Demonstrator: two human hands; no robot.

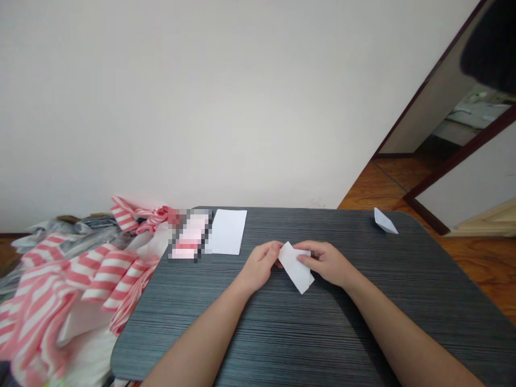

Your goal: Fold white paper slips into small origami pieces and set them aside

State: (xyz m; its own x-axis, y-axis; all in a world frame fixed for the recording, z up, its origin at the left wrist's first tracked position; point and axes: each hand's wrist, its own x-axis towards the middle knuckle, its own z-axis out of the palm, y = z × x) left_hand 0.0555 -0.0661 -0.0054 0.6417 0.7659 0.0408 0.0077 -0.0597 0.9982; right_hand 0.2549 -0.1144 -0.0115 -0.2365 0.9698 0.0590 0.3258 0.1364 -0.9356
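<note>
A small folded white paper (295, 267) lies tilted on the dark grey table (282, 333), held between both hands. My left hand (260, 264) pinches its upper left end with curled fingers. My right hand (325, 262) grips its right side, thumb pressed on top of the paper. Both forearms rest over the table.
A stack of white paper sheets (228, 231) lies at the table's far edge beside a blurred pink patch (189, 235). A small folded paper shape (385, 221) sits at the far right corner. Red-and-white striped plastic bags (60, 285) pile up left of the table. A doorway (463, 129) opens at right.
</note>
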